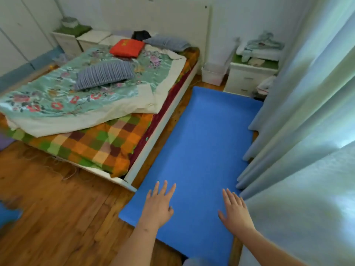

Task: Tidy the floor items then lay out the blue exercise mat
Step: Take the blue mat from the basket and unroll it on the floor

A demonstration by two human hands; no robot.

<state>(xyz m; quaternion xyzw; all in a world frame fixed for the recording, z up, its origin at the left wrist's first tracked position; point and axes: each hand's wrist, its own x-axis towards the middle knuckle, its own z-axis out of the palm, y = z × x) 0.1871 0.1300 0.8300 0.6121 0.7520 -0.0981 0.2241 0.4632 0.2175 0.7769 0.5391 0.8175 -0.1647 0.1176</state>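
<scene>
The wooden floor [48, 198] bears the blue exercise mat [201, 141], flat beside the bed [164, 121].

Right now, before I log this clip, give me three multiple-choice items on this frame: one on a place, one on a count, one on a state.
1. The blue exercise mat lies: A flat on the floor between bed and curtains; B rolled up; C folded in half.
2. Count of striped pillows on the bed: A one; B two; C four.
3. The left hand and right hand are: A gripping the mat; B fists; C open, fingers straight.
A: it is unrolled beside the bed. B: one mid-bed, one at the head. C: no fingers curl.
</scene>
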